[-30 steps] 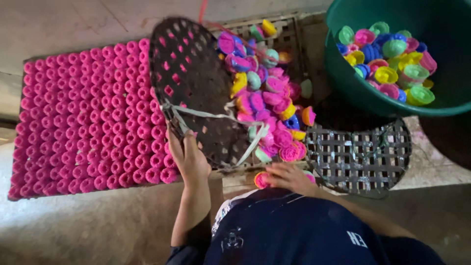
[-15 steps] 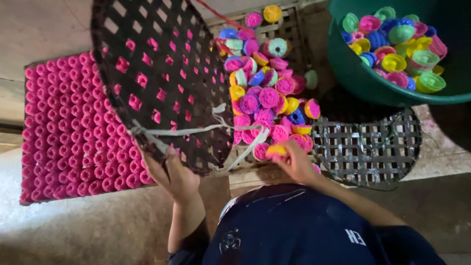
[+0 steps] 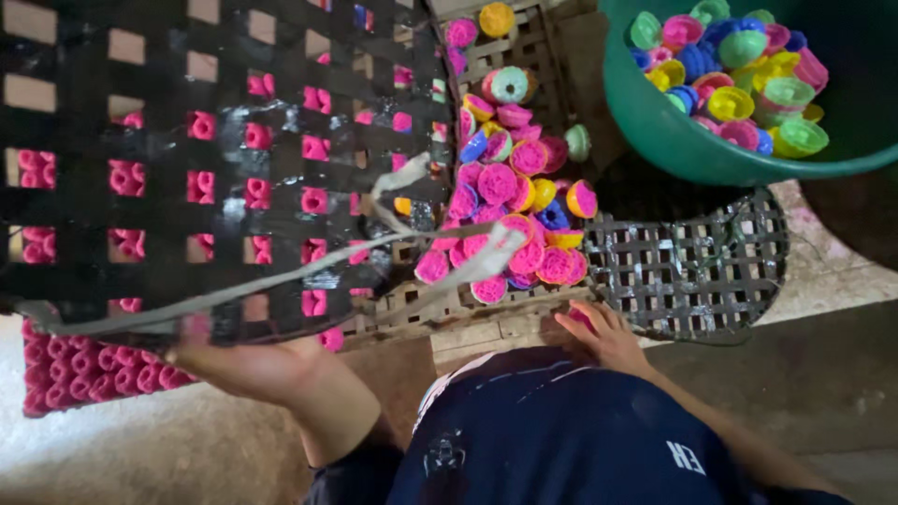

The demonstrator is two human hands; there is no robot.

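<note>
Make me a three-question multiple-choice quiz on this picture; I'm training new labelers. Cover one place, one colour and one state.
1. Where is the green tub?
A. upper right
B. lower left
C. centre

2. What colour are the pieces laid in rows under the black lattice tray?
A. green
B. pink
C. blue

3. How is the black lattice tray?
A. flat on the floor
B. lifted by the left hand
C. inside the tub

Answers: 1 A, it fills the top right corner. 2 B, pink shows through the holes. 3 B, the left hand grips its lower edge.
</note>
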